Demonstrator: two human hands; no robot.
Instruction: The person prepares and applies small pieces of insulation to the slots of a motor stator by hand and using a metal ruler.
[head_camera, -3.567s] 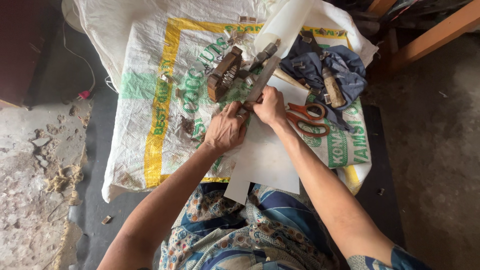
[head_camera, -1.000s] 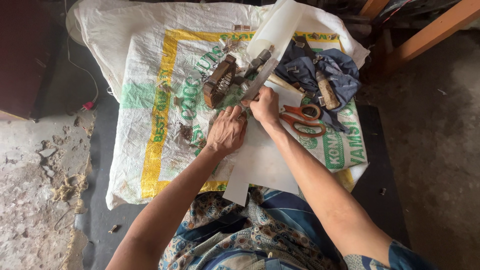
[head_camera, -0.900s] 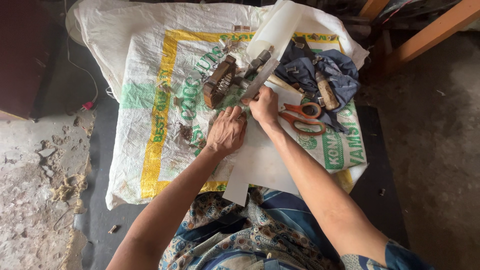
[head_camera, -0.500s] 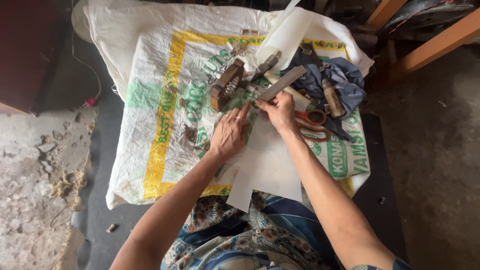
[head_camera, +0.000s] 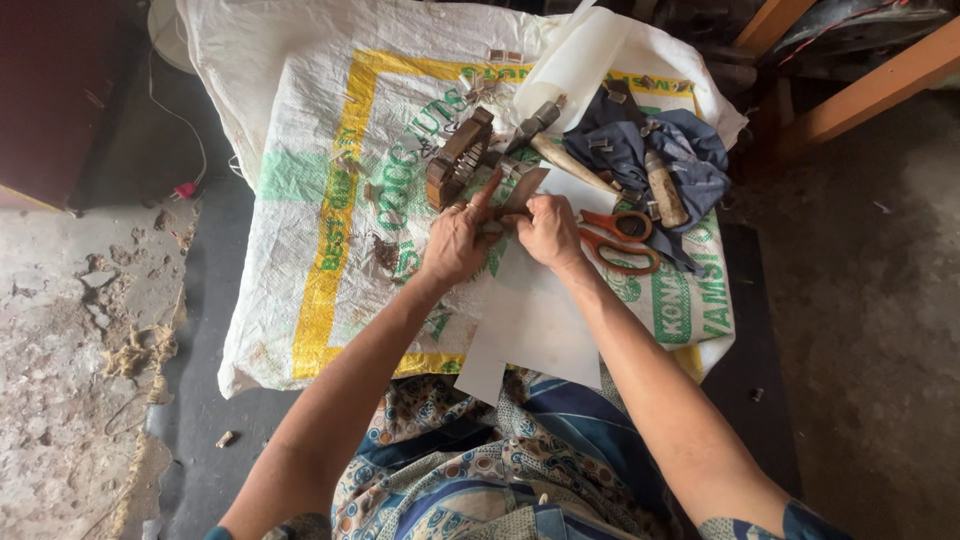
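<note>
Head view: I see the flat grey metal blade, raised half a second ago, now lowered; left hand and right hand fingers closed on it over the white paper sheet, centre frame.

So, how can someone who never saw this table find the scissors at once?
Start at the printed white sack covering the table, then look just right of the right hand. The scissors lie there flat; only they have orange loop handles, unlike the wooden-handled tools on the blue cloth behind.

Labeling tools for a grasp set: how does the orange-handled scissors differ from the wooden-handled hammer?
The orange-handled scissors lie on the white sheet just right of the right hand; the wooden-handled hammer lies farther up, its handle against the blue cloth. Scissors have looped plastic grips; the hammer has a straight shaft. Neither is held.
</note>
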